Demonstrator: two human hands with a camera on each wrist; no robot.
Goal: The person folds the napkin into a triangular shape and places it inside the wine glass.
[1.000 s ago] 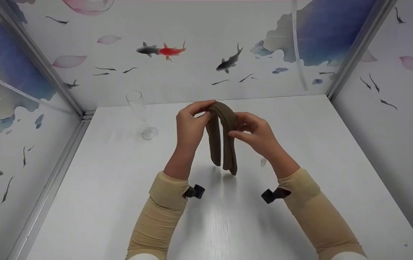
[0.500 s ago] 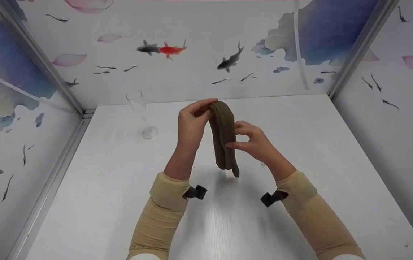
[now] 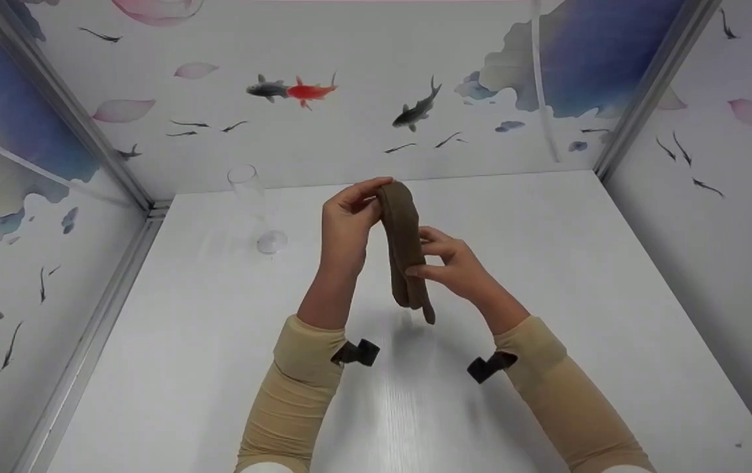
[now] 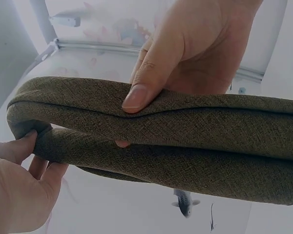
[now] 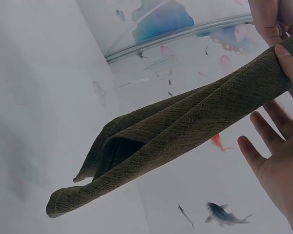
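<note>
A dark olive-brown cloth napkin (image 3: 403, 243), folded into a long band, hangs doubled over in the air above the white table. At its top bend, my left hand (image 3: 348, 226) pinches it between thumb and fingers. My right hand (image 3: 451, 259) holds its right side lower down, thumb on the near face and fingers behind. From the left wrist view, the right thumb (image 4: 136, 100) presses on a long seam between the napkin's layers. The lower end of the napkin (image 5: 122, 151) opens into loose folds in the right wrist view, and one narrow tip hangs below the rest.
A clear stemmed glass (image 3: 272, 242) stands on the table (image 3: 205, 341) at the back left. White panels (image 3: 350, 39) printed with fish and petals enclose the back and both sides, joined by grey metal rails (image 3: 64, 105).
My right hand has slid down along the napkin and slightly left. The gap between its hanging halves has closed, and its broad face has turned toward me. My left hand has stayed in place.
</note>
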